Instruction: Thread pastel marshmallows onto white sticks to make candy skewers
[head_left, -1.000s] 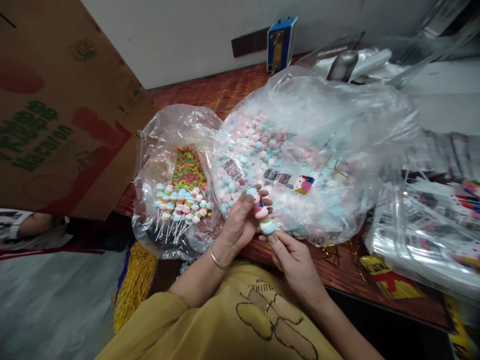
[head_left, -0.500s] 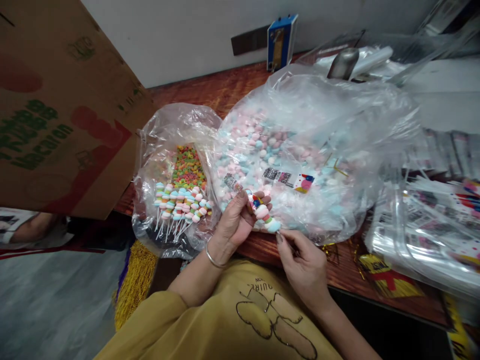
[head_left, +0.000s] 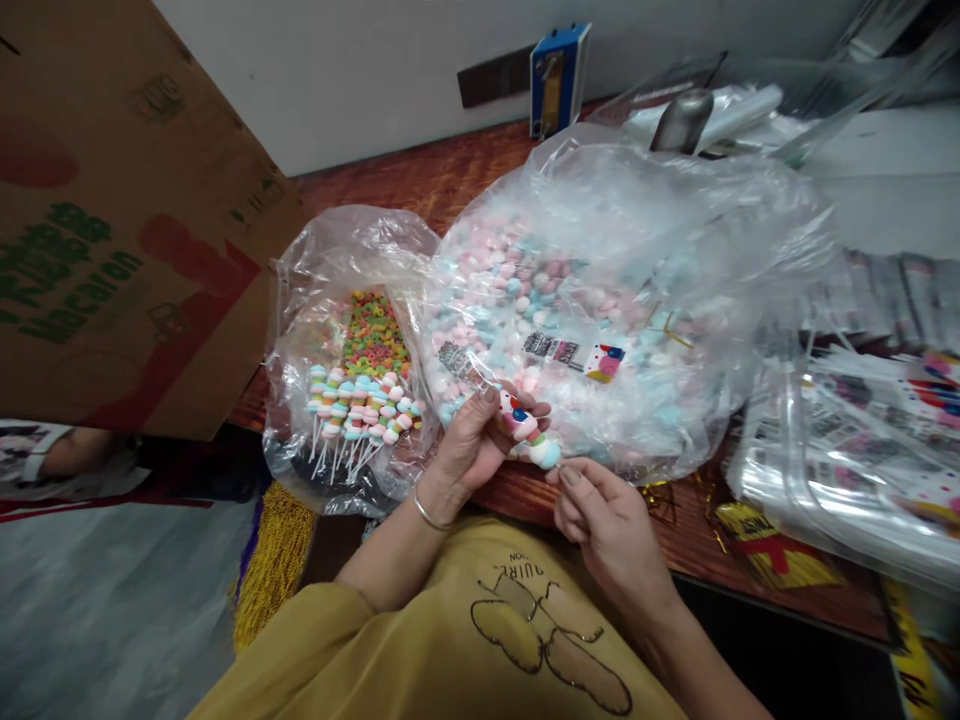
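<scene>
My left hand (head_left: 476,440) is closed around a small clear printed bag (head_left: 513,408), its fingers behind and thumb on top. A marshmallow skewer (head_left: 541,452) in pink, white and blue lies partly inside this bag, its blue end sticking out toward the right. Thumb and forefinger of my right hand (head_left: 600,510) pinch at that end, where the stick is; the stick itself is mostly hidden. Just left of my hands, several finished marshmallow skewers (head_left: 364,410) with white sticks rest on an opened plastic bag (head_left: 300,270), beside small colourful ring candies (head_left: 379,335).
A big clear bag of pastel marshmallows (head_left: 540,280) lies ahead, with a printed bag (head_left: 574,355) on top. Stacks of printed bags (head_left: 862,430) are at the right. A cardboard box (head_left: 127,230) stands left on the wooden table (head_left: 420,170); a blue device (head_left: 557,80) stands behind.
The printed bag now covers more of the marshmallow skewer. My right hand has shifted slightly right and its fingers have curled in more. The whole view has shifted a little.
</scene>
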